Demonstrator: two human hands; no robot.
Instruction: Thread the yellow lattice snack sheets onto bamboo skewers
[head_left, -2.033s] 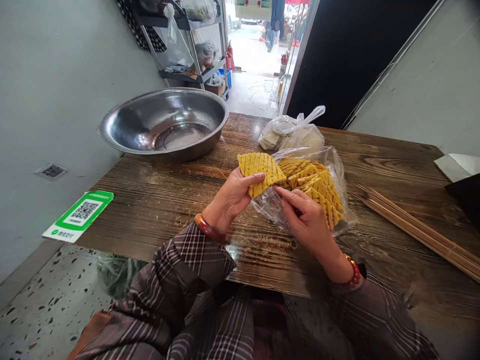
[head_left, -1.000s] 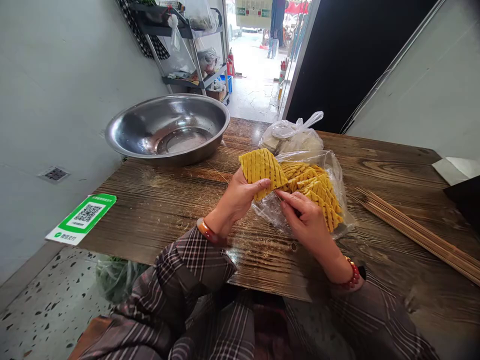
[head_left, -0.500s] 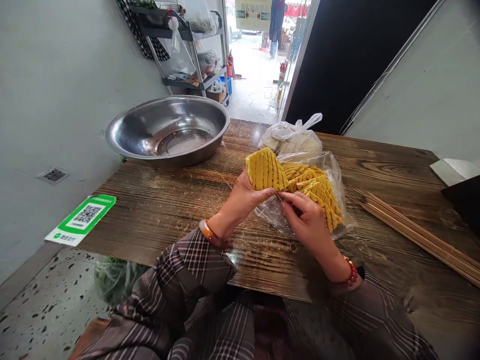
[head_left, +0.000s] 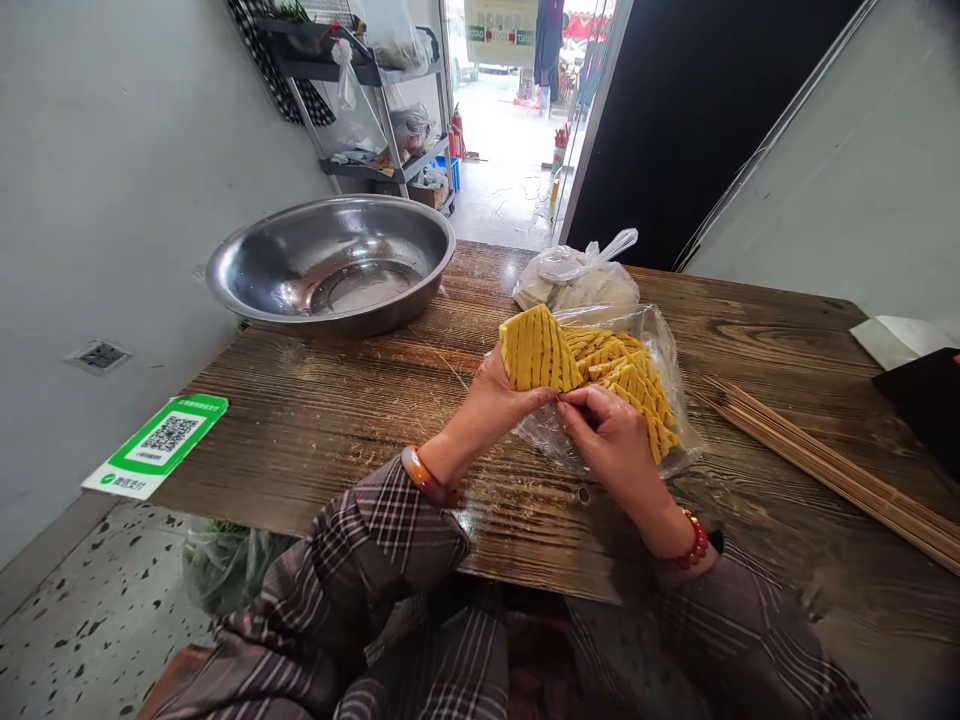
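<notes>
My left hand (head_left: 499, 395) is closed on a flat yellow slice of scored dried tofu (head_left: 540, 350), its thumb along the lower edge. The slice is held tilted up, with parallel cuts across its face. At its lower corner my right hand (head_left: 611, 430) pinches a thin stick that looks like a bamboo skewer, mostly hidden by the fingers. The fingertips of both hands nearly meet there. Behind my right hand, more scored tofu slices (head_left: 637, 385) lie piled on an open clear plastic bag (head_left: 667, 340).
A large steel basin (head_left: 337, 315) stands at the table's back left. Behind the tofu is a tied plastic bag (head_left: 581, 280) with pale contents. A bundle of bamboo skewers (head_left: 817, 455) lies to the right. A green QR-code card (head_left: 161, 445) sits at the left edge of the wooden table (head_left: 315, 420).
The held tofu slice has shifted slightly right and down and is turned a little. My right fingers have closed up nearer its corner, and less of the thin stick shows.
</notes>
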